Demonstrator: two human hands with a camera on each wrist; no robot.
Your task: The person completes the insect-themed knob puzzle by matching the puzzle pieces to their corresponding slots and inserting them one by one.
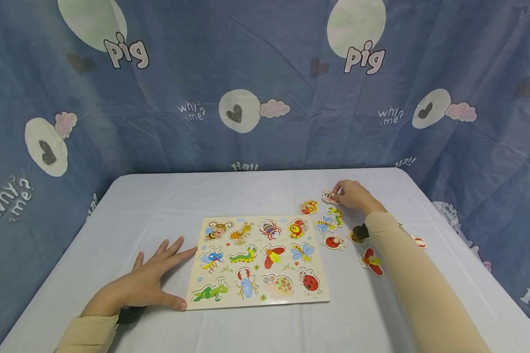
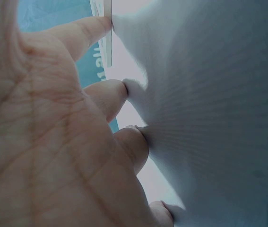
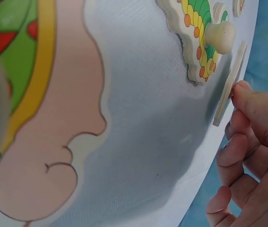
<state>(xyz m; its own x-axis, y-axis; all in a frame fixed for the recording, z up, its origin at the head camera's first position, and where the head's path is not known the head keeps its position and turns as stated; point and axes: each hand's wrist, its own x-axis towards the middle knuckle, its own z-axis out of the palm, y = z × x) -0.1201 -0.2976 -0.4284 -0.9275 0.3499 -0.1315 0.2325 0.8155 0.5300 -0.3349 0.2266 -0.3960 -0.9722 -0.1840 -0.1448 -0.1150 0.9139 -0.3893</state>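
At the table's far right, my right hand (image 1: 355, 195) pinches a small wooden puzzle piece with dark stripes (image 1: 329, 197). In the right wrist view this piece (image 3: 229, 90) is tilted nearly edge-on, thumb and fingers at its side; its picture is hidden there. My left hand (image 1: 145, 287) lies with fingers spread at the left edge of a wooden insect puzzle board (image 1: 227, 300). Its thumb and index finger touch that edge, while the other fingertips (image 2: 136, 142) rest on the white cloth. Insect pictures fill the board in rows.
Several loose pieces lie right of the board: a ladybug (image 1: 334, 242), a dragonfly (image 1: 325, 224), a caterpillar (image 1: 337, 215), a red-winged insect (image 1: 372, 262) and a round red-yellow one (image 1: 308, 207). The caterpillar piece has a wooden knob (image 3: 220, 37). A blue printed curtain (image 1: 265, 142) hangs behind the table.
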